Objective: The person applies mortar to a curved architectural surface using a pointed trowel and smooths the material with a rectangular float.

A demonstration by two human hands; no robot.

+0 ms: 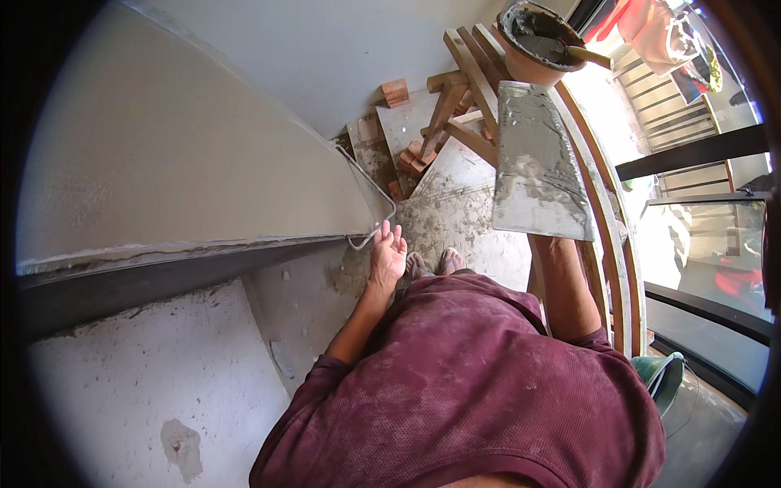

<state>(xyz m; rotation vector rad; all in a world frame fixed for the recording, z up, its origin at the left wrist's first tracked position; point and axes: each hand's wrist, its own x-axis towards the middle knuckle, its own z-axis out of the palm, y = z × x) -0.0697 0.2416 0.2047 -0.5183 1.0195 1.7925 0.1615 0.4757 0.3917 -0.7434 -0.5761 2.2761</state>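
Note:
My left hand (389,254) is raised with its palm up and fingers apart, nothing in it. It is nearest to a bent grey rod (382,193) at the corner of the beige wall panel (203,154). On my right, a wide rectangular plastering trowel (537,159) is smeared with wet grey mortar. My right forearm (565,289) reaches up beneath the trowel, and its plate hides my right hand, which holds it from underneath. Just beyond the trowel stands an orange tub (529,67) of grey mortar, with a wooden-handled tool (587,56) lying across its rim.
Ahead are mortar-spattered steps (455,179) with loose bricks (413,157) and a wooden trestle (447,102). Long curved-looking planks (614,236) run along my right, beside a dark-framed window (708,244). A green bucket (661,376) stands low at the right.

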